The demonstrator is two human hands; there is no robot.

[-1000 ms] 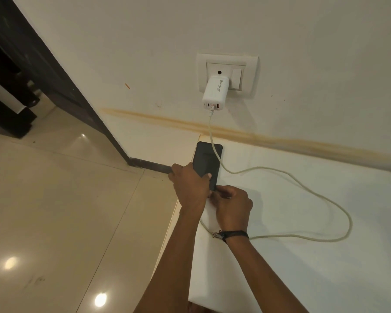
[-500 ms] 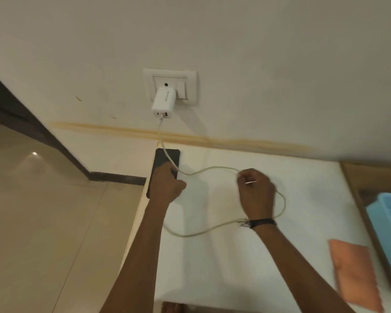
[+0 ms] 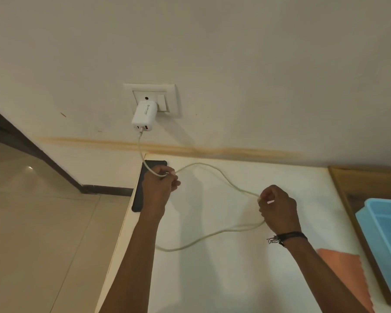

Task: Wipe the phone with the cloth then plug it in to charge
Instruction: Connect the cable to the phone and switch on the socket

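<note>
One phone (image 3: 137,199) in my view: dark, flat, matte, rounded corners, lying face or back up, I cannot tell which, at the far left edge of the white worktop (image 3: 212,279), its top end close to the wall. Much of it is hidden under the left hand (image 3: 158,188), which rests on its upper half. Left fingers (image 3: 167,175) are curled closed over the pale charging cable (image 3: 221,175) where it crosses the phone. I cannot see whether the cable's plug is in the phone's port.

Cable runs up from the left hand to a white charger (image 3: 144,116) seated in the wall socket (image 3: 151,99). From the same hand it arcs right to the right hand (image 3: 278,208), whose fingers pinch a stretch of it, then loops back along the worktop toward the left forearm. A dark band sits on the right wrist.

Orange cloth (image 3: 345,276) lies flat on the worktop near the right forearm, well apart from the phone. Blue tub (image 3: 384,233) sits at the right edge on a wood-framed surface. Tan floor tiles lie left of the worktop.
</note>
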